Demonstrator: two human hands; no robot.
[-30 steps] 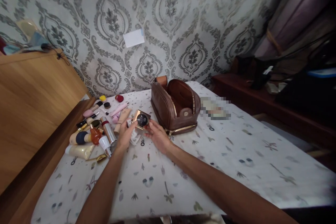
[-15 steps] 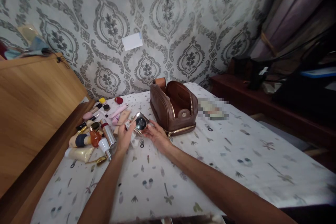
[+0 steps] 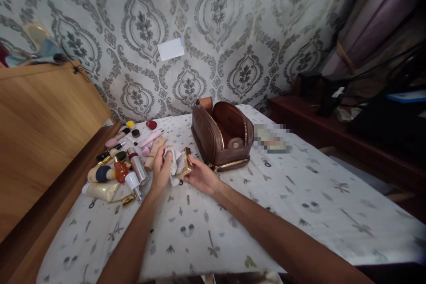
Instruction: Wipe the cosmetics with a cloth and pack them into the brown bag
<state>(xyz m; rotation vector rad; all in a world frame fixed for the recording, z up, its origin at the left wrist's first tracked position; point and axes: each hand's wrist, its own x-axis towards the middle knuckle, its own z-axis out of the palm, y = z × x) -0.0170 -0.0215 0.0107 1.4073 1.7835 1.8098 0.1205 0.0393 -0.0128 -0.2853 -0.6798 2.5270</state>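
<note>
A gold-edged makeup compact (image 3: 187, 163) stands tilted on edge in my right hand (image 3: 203, 177), the fingers closed around its right side. My left hand (image 3: 162, 173) is closed on a crumpled white tissue (image 3: 173, 166), which lies against the compact's left face. Both hands are over the patterned cloth, just in front of the brown toiletry bag (image 3: 221, 137). That bag is unzipped at the top, its inside showing. Left of my left hand lie a silver-and-clear bottle (image 3: 137, 165), an orange bottle (image 3: 120, 171) and a white-capped bottle (image 3: 132, 183).
Several cosmetics, including a cream tube (image 3: 100, 190) and a pink sponge (image 3: 111, 143), crowd the left side of the cloth-covered table (image 3: 266, 230). A wooden panel (image 3: 49, 115) rises at the left. Right of the bag is a blurred-out flat item (image 3: 271, 139).
The compact has turned from showing its dark round face to standing on edge. The white tissue now shows more, against the compact's left side. The view has shifted slightly.
</note>
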